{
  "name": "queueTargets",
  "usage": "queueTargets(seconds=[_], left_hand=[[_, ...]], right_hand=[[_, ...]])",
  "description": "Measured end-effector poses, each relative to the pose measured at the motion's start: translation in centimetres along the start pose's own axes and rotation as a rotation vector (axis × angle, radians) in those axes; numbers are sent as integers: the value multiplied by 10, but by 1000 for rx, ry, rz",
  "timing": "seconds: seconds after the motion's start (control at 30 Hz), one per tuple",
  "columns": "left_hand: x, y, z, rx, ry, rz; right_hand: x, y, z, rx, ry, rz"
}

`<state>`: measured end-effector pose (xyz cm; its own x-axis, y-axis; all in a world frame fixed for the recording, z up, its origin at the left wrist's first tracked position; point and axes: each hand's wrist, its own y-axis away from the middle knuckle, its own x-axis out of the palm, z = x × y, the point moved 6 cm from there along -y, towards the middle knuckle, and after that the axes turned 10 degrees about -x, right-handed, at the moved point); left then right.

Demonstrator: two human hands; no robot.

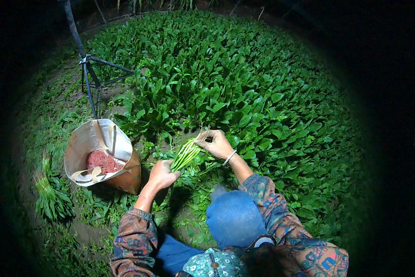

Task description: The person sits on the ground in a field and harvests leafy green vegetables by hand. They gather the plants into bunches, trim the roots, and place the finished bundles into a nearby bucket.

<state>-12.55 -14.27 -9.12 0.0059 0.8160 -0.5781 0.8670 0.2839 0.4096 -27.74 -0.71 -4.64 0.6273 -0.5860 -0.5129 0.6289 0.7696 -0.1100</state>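
My left hand is closed around a bunch of leafy greens, whose pale green stems point up and to the right. At the stem ends, my right hand has its thumb and fingertips pinched together, touching the tips; whether it grips a stem or a root there is too small to tell. The leafy end of the bunch is mostly hidden by my left hand. Left of my hands, an open tote bag with beige handles holds a tangle of reddish strings.
A dense bed of leafy greens spreads ahead and to the right. Tied bundles of greens lie on the soil at the left. A dark metal stand rises behind the bag. My knee in blue trousers is below my right hand.
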Motion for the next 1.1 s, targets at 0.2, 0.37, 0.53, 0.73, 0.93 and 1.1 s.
queueTargets(seconds=[0.2, 0.37, 0.53, 0.73, 0.93, 1.1], left_hand=[[-10, 16, -22, 273, -493, -309], [1, 22, -31, 348, -656, -332], [2, 33, -38, 356, -637, -368], [1, 32, -13, 101, -261, -157], [-2, 26, -15, 69, -243, -111], [-31, 47, -58, 468, -168, -464]], right_hand=[[-6, 15, -28, 344, -665, -220], [10, 28, -33, 283, -246, 30], [17, 46, -37, 374, -535, 34], [-1, 48, -5, 85, -580, 34], [-7, 38, 10, 26, -587, -77], [17, 32, 28, 71, -381, 115]])
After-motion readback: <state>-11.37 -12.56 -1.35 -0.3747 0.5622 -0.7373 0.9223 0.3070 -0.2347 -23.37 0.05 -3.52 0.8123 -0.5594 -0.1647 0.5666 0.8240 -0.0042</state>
